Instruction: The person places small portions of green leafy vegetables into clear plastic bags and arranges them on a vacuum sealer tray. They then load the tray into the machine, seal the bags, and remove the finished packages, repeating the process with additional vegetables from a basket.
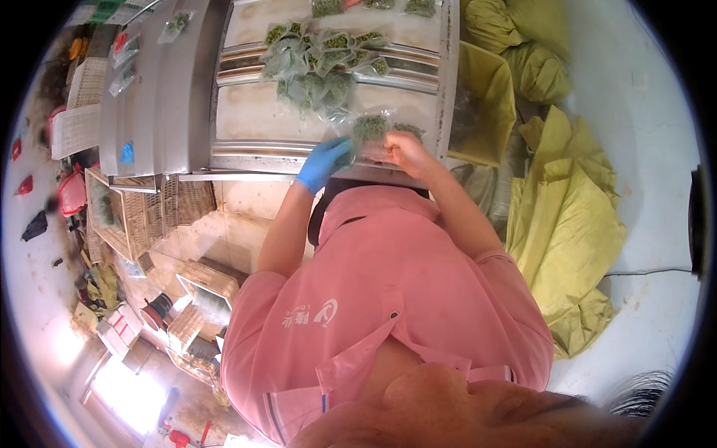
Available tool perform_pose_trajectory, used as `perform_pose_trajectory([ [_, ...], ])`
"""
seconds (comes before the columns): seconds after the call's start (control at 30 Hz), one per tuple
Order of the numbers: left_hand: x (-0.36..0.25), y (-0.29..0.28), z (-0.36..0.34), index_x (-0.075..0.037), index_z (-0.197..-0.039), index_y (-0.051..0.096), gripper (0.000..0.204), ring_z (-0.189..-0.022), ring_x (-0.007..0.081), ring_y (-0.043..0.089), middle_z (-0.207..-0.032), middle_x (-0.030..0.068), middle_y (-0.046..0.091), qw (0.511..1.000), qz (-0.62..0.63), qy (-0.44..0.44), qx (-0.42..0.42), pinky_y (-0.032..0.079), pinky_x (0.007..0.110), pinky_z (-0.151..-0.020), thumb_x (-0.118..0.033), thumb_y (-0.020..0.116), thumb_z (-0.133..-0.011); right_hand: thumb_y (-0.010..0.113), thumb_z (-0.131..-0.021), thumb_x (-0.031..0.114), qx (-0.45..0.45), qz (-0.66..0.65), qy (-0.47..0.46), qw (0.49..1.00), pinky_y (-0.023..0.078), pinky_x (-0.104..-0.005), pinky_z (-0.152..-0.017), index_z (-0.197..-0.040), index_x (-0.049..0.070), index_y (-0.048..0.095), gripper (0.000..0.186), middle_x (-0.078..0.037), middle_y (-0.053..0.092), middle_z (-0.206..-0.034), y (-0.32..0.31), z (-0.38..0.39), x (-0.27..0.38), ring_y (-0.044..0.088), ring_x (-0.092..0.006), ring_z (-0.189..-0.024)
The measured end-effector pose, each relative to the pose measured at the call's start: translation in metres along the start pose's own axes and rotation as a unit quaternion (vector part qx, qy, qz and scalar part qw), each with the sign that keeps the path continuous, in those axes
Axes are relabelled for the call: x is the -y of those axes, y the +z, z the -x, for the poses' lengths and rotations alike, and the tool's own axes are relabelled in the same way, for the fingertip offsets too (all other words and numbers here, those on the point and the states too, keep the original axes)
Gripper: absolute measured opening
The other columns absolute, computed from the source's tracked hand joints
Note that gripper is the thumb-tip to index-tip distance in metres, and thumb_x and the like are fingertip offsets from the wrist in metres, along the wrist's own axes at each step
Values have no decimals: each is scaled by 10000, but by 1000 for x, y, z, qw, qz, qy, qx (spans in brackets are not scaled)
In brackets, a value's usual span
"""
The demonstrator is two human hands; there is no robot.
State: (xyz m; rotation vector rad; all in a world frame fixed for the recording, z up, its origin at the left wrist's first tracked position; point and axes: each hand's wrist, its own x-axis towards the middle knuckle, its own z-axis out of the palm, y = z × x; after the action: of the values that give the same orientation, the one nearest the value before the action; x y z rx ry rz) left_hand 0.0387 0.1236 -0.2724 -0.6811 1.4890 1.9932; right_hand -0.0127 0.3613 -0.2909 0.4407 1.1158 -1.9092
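Note:
My left hand (pixel 325 162), in a blue glove, grips the left side of a clear plastic bag (pixel 369 128) of small green pieces at the table's near edge. Bare, my right hand (pixel 407 154) has its fingers closed at the bag's lower right edge. Another small bag of green pieces (pixel 408 133) lies just beyond the right hand. Farther up the table, a heap of similar clear bags (pixel 317 71) spreads over the white surface and a metal rail. Whether the green pieces are beans or something else is too small to tell.
The steel-edged table (pixel 250 112) has metal rails across it. On the steel surface (pixel 168 97) at left lie a few bags and a blue scrap (pixel 127 154). Yellow sacks (pixel 567 216) and a yellow-lined bin (pixel 485 101) stand right. Plastic crates (pixel 142 213) stand lower left.

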Motion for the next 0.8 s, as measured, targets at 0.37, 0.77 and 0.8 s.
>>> perform_pose_trajectory([
  [0.37, 6, 18, -60, -166, -1223, 640, 368, -941, 275, 663, -1066, 111, 678, 837, -444, 263, -182, 514, 371, -815, -175, 653, -856, 634, -830, 185, -183, 702, -257, 638, 545, -433, -640, -817, 38, 630, 148, -167, 685, -797, -8, -13, -15, 682, -318, -729],
  [0.77, 21, -28, -62, -220, -1229, 657, 384, -910, 362, 650, -1026, 168, 676, 783, -543, 281, -111, 521, 443, -800, -206, 650, -846, 742, -792, 275, -100, 676, -315, 658, 540, -383, -678, -942, 125, 641, 235, -23, 635, -943, -4, 21, -34, 659, -258, -784],
  [0.8, 19, -27, -62, -216, -1218, 664, 376, -906, 362, 652, -1019, 164, 678, 773, -555, 287, -108, 522, 443, -800, -206, 654, -842, 741, -792, 273, -88, 678, -327, 652, 540, -379, -685, -957, 127, 640, 242, -18, 625, -982, -5, 21, -37, 658, -256, -798],
])
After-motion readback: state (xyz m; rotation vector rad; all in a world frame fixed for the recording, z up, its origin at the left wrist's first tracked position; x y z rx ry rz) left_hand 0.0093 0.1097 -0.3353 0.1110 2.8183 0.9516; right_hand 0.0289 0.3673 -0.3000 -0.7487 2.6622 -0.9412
